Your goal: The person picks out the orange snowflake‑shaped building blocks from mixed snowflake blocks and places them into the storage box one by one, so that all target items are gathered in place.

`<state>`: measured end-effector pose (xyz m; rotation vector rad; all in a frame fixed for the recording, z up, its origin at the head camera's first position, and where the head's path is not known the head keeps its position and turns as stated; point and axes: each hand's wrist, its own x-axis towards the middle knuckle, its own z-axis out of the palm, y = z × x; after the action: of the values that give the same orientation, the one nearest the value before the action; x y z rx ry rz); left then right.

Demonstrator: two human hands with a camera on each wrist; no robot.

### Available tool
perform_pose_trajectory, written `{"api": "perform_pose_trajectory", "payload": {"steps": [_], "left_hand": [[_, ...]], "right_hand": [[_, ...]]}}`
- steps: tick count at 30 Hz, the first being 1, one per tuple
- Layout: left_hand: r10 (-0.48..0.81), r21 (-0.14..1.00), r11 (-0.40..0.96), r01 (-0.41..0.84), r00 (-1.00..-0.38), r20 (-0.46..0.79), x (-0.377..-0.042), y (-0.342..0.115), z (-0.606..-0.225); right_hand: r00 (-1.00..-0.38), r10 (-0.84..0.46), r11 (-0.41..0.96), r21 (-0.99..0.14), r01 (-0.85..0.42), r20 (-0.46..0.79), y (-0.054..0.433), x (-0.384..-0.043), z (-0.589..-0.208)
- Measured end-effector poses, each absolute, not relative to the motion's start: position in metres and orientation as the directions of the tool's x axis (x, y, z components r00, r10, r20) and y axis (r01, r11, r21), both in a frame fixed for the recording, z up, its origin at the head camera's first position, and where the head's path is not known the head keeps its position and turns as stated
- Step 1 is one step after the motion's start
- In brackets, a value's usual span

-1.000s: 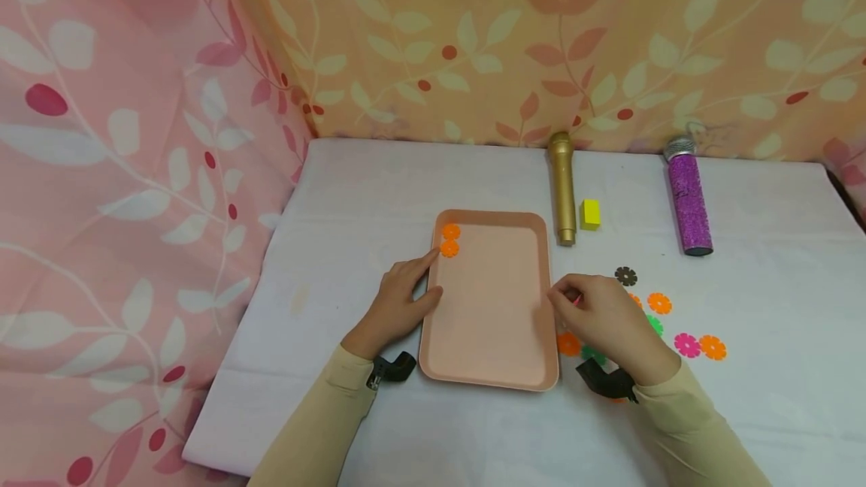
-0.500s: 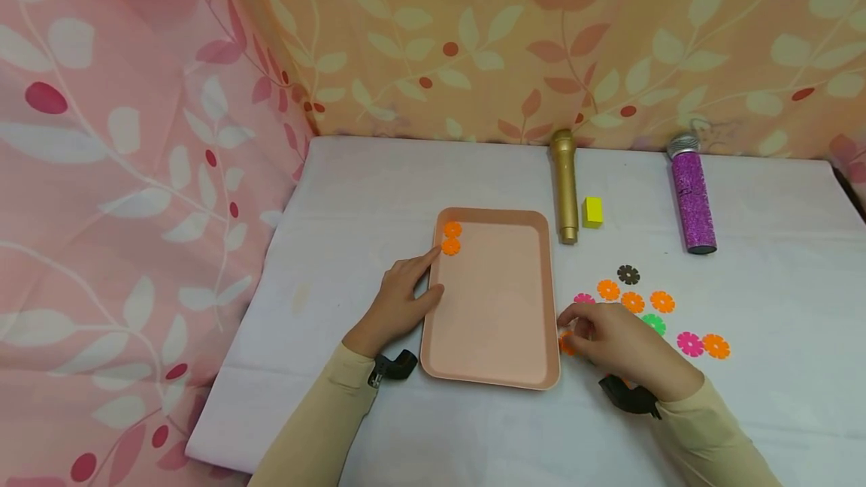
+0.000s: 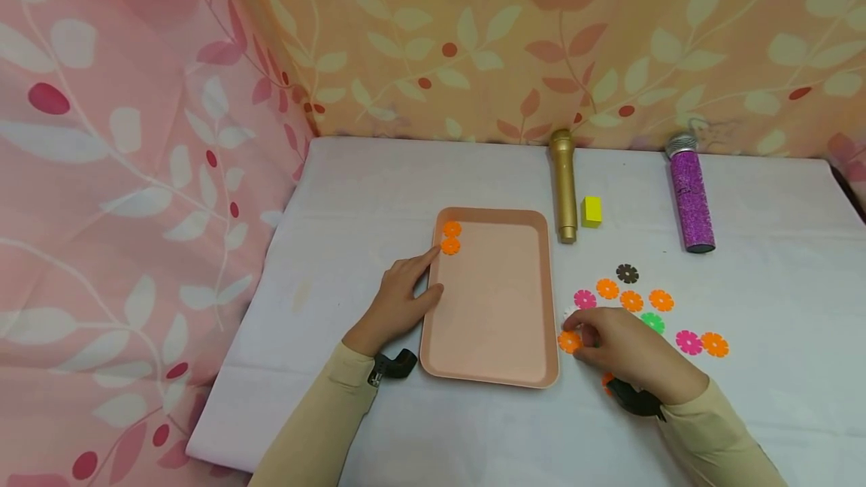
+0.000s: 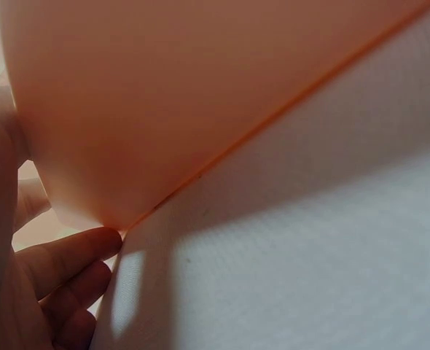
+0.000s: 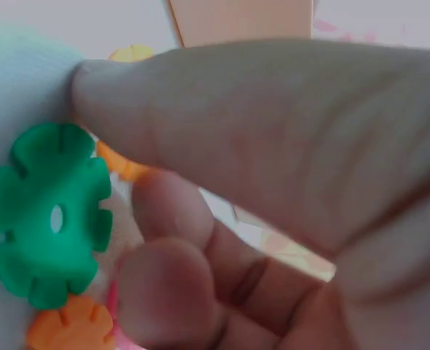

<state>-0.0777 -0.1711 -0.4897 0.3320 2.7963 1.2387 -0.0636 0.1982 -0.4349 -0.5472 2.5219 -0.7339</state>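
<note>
Orange disc [image 3: 570, 342] lies on the worktop [image 3: 379, 186] just right of the tray [image 3: 494, 299], now apparently within grasp since the right hand [image 3: 622, 344] shifted down to it, fingers curved, pinch unconfirmed; left hand [image 3: 392, 307] spread on the tray's left rim, two orange pieces [image 3: 451, 246] inside, upper-left corner.

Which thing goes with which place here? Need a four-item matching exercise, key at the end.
Things
1. Left hand
2. Right hand
3. Yellow block
4. Orange disc pair

Places
A. Just right of the gold microphone
B. In the far left corner of the tray
C. Touching the tray's left side
D. At the loose orange disc by the tray's right side

Pairs: 1-C, 2-D, 3-A, 4-B
</note>
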Motion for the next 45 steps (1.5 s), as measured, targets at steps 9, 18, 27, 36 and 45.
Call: {"api": "perform_pose_trajectory", "payload": {"steps": [9,18,27,36,45], "left_hand": [[0.223,0.744,0.646,0.171,-0.974,0.030,-0.077,-0.171,-0.488],[0.232,0.741,0.648,0.176,-0.972,0.027,-0.078,-0.170,-0.485],[0.229,0.742,0.645,0.184,-0.973,0.042,-0.078,-0.171,-0.486],[0.230,0.742,0.647,0.176,-0.973,0.030,-0.077,-0.170,-0.485],[0.225,0.739,0.654,0.162,-0.974,0.014,-0.078,-0.171,-0.485]], "right_hand": [[-0.833,-0.492,0.769,-0.574,-0.280,-0.253,0.199,-0.064,-0.435],[-0.832,-0.485,0.757,-0.605,-0.246,-0.270,0.204,-0.067,-0.427],[-0.857,-0.458,0.762,-0.602,-0.239,-0.238,0.204,-0.076,-0.414],[-0.885,-0.428,0.733,-0.643,-0.220,-0.185,0.197,-0.085,-0.403],[-0.890,-0.415,0.719,-0.667,-0.196,-0.186,0.185,-0.093,-0.392]]}}
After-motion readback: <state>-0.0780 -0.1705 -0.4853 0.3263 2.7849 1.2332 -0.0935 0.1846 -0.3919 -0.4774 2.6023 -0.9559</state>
